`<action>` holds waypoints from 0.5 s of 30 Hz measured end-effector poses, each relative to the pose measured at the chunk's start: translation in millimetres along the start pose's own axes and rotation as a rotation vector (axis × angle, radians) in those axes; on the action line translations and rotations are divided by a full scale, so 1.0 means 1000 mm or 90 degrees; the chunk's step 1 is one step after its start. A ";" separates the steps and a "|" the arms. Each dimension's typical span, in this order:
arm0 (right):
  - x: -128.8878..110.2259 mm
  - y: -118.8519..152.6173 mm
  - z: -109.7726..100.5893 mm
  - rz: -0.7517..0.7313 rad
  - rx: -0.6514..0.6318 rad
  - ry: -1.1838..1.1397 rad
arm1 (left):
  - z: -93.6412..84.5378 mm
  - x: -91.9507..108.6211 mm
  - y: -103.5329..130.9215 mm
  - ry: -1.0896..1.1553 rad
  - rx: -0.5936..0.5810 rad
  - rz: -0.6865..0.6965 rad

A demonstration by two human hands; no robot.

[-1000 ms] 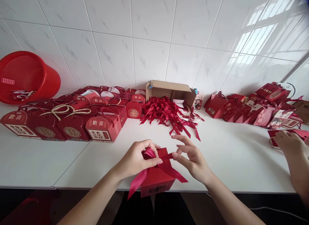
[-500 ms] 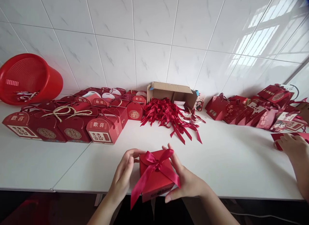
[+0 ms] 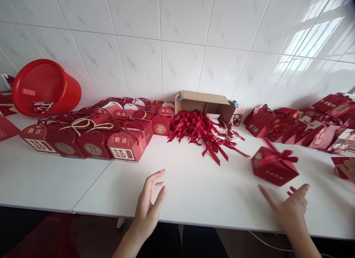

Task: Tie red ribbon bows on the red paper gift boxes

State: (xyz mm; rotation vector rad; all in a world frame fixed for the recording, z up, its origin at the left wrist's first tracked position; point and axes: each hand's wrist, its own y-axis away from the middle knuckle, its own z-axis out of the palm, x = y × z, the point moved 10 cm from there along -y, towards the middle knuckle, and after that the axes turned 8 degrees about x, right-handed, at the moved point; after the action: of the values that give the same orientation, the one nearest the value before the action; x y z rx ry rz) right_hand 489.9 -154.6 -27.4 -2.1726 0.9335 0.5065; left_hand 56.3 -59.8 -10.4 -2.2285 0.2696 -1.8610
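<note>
A red gift box (image 3: pixel 274 169) with a satin bow on top is on the right part of the white table, slightly blurred. Just in front of it is my right hand (image 3: pixel 291 206), its fingers spread and apart from the box. My left hand (image 3: pixel 149 202) hovers over the table's front edge, fingers parted, holding nothing. Beyond my hands, a heap of red ribbons (image 3: pixel 191 128) spills from an open cardboard box (image 3: pixel 203 99).
Rows of red gift boxes (image 3: pixel 94 143) fill the left, with a red plastic basket (image 3: pixel 72 88) lying on its side behind them. More red boxes (image 3: pixel 285 125) line the right back. Another person's hand (image 3: pixel 350 168) touches a red item at the right edge.
The bow-tied gift box has gone from between my hands to the right side of the table. My right hand has let go of it. The view has shifted slightly.
</note>
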 end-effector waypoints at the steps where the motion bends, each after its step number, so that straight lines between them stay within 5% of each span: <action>1: 0.007 0.000 0.004 0.023 -0.020 0.033 | -0.004 0.003 0.000 -0.040 0.017 0.036; 5: -0.006 0.018 0.020 -0.014 -0.116 0.129 | -0.045 0.022 -0.021 -0.207 0.167 0.168; 9: -0.015 0.029 0.022 -0.030 -0.147 0.137 | -0.097 0.063 -0.063 -0.422 0.333 0.275; 12: -0.011 0.027 0.023 -0.030 -0.147 0.135 | -0.114 0.082 -0.101 -0.633 0.360 0.245; 15: -0.009 0.026 0.023 -0.034 -0.142 0.135 | -0.112 0.075 -0.134 -0.777 0.273 0.141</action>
State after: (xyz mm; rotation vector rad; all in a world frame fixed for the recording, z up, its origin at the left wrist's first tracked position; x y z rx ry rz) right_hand 463.1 -146.4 -49.4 -2.4839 0.9666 0.3745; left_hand -40.7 40.9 117.6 -2.3990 -0.1014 -0.2011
